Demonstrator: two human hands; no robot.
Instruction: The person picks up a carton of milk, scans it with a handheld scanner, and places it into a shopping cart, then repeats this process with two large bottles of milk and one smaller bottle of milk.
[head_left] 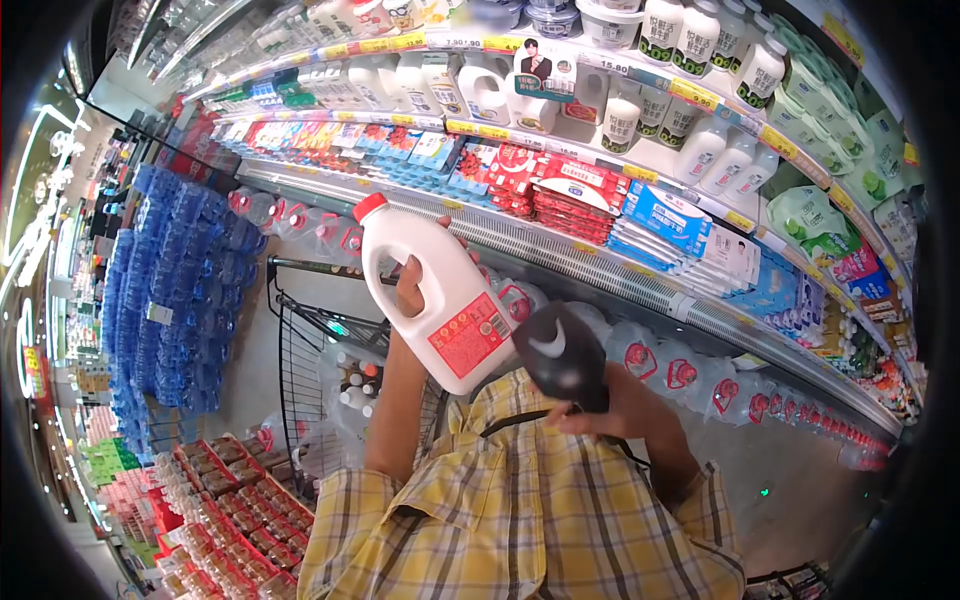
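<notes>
My left hand [409, 290] grips a large white milk jug [440, 270] with a red cap, my thumb showing through its handle opening. The jug tilts to the left, and its red label with a barcode faces me. Close to the label is a black barcode scanner [562, 355] with a rounded head and a pale crescent mark. Fingers of my right hand [625, 405] close around its lower part; the handle is mostly hidden.
Ahead stand refrigerated shelves [560, 140] of milk bottles and cartons. Large water bottles [640, 355] line the shelf base. At left are a wire shopping cart [300, 350] holding bottles and a stack of blue water packs [165, 300]. Red-trimmed packaged goods [240, 510] sit lower left.
</notes>
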